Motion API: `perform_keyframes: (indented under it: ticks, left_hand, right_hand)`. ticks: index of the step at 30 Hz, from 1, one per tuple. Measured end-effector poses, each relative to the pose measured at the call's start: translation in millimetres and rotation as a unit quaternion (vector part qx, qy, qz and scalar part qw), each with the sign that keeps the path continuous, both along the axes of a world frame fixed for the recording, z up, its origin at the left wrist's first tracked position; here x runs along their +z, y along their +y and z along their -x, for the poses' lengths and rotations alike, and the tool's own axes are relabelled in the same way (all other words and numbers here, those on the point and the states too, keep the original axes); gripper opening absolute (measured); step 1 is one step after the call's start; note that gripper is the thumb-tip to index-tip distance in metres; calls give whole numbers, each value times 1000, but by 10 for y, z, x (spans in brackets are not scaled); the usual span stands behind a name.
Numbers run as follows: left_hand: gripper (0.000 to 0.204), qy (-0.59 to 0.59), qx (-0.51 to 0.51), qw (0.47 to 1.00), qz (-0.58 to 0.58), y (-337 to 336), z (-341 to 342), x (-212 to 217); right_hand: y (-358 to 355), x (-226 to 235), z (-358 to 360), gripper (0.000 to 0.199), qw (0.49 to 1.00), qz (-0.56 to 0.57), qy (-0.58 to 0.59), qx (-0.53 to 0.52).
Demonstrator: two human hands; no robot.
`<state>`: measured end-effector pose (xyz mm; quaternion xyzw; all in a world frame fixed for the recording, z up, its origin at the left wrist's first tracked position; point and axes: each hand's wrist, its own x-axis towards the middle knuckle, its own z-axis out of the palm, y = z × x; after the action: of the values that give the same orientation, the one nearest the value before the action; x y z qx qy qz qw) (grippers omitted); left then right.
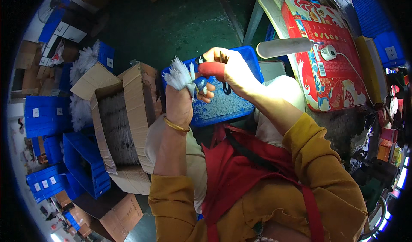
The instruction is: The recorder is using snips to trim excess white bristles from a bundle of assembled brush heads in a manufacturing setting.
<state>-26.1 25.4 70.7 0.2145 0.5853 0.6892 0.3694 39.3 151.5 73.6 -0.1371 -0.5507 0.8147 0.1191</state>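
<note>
My left hand (179, 102) is closed round a bunch of thin, whitish plastic pieces (177, 75) that fan out above the wrist. A blue cover (200, 84) wraps its thumb, and a small white toothed piece (192, 69) stands up beside it. Close by on the right, my right hand (237, 72) wears a red cover (212, 70) on the thumb. It is closed round a small black tool (226, 88) that looks like snips, with pointed tips showing above the fingers. Both hands are over a blue bin (256, 66) that holds many small white plastic pieces (227, 104).
To the left stands an open cardboard box (139, 109) packed with whitish pieces. Several blue crates (48, 113) are beyond it. At the right are a lamp head (284, 48), a red printed box (326, 79) and a white socket with a cord (328, 52).
</note>
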Motion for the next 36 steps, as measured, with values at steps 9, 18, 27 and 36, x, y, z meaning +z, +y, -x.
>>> perform_keyframes:
  ticks: [9, 18, 27, 36]
  left_hand:
    - [19, -56, 173, 981, -73, 58, -40, -77]
    - [33, -337, -68, 910, -232, -116, 65, -116]
    - [20, -335, -15, 912, -235, 95, -64, -227]
    - [24, -328, 83, 929, -149, 86, -37, -163]
  right_hand:
    - [-86, -4, -84, 21, 818, -526, 223, -70]
    - [158, 155, -120, 16, 986, 128, 27, 102]
    - [40, -65, -59, 23, 997, -56, 33, 48]
    - [5, -48, -34, 17, 987, 148, 23, 61]
